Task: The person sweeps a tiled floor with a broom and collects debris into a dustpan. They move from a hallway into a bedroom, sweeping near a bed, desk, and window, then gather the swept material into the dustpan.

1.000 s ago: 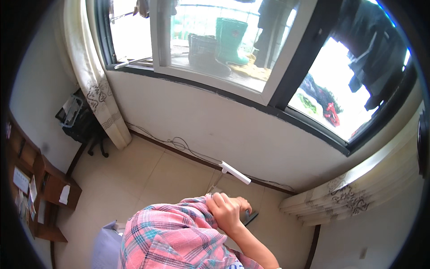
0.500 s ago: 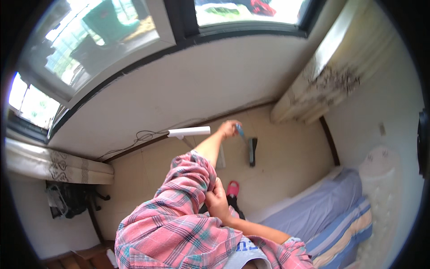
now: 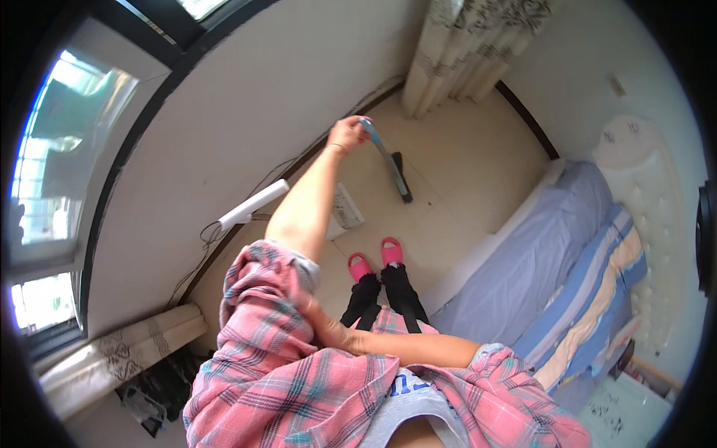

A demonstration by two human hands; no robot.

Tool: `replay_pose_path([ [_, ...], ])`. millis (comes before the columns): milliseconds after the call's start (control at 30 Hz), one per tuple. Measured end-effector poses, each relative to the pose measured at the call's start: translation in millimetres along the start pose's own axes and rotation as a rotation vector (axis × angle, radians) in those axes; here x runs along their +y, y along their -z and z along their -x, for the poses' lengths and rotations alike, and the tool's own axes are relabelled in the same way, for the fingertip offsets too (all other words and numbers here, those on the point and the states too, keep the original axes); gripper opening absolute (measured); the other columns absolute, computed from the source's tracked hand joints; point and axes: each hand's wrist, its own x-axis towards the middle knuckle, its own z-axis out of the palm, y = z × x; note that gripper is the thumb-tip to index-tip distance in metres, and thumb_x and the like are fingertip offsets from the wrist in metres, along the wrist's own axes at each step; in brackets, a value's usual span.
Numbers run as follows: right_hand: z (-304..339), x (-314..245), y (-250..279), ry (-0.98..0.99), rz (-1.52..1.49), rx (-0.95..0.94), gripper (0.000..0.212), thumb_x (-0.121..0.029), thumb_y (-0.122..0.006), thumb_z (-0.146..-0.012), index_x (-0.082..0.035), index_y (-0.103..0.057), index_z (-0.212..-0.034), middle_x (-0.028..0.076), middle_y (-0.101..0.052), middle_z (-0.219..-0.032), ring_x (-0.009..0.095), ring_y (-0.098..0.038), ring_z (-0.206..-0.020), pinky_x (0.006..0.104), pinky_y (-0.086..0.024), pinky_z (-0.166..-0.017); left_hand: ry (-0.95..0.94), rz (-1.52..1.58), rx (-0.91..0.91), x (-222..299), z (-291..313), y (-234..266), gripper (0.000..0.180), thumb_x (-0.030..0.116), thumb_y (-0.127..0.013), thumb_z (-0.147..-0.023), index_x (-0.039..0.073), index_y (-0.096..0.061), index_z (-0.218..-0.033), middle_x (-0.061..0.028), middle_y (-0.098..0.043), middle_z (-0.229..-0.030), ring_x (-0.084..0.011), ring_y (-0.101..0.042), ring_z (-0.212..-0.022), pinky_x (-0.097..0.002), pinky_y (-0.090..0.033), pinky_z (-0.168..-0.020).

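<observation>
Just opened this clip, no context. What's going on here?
A person in a pink plaid shirt stands on a tiled floor between a wall and a bed. The left hand is stretched out, fingers closed around the blue top of a broom handle; its dark head rests on the floor. The right hand grips the raised arm's rolled sleeve. Pink slippers show below.

The room is seen from one head-worn fisheye camera, aimed steeply down past the pink plaid shirt [image 3: 299,373] to the beige tiled floor [image 3: 463,179] — edges are bent near the rim.
</observation>
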Motion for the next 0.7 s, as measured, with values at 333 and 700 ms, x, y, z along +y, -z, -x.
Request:
replay_pose_path([
  [333,48,-106,192,0.439,-0.252,0.672,0.036,-0.043,-0.042,-0.08,-0.007,-0.045,-0.08,0.016,-0.055,-0.093,0.027,-0.053,-0.086,0.0411,-0.039,-0.08,-0.413,-1.001,0.0,7,131,-71,0.021,0.012,-0.052,-0.07,0.015,-0.052,-0.09,-0.008,-0.058,-0.067,-0.0247,-0.056,-0.065,-0.0354,-0.044,-0.054],
  [700,72,-155,274,0.555,-0.13,0.855,0.02,-0.02,-0.042,-0.083,-0.009,-0.036,-0.068,0.001,-0.036,-0.046,0.011,-0.034,-0.034,0.0244,-0.029,-0.031,-0.576,-0.989,0.084,44,238,-80,0.029,0.011,-0.061,-0.063,0.009,-0.052,-0.091,-0.0059,-0.051,-0.094,-0.0228,-0.045,-0.098,-0.0359,-0.033,-0.085],
])
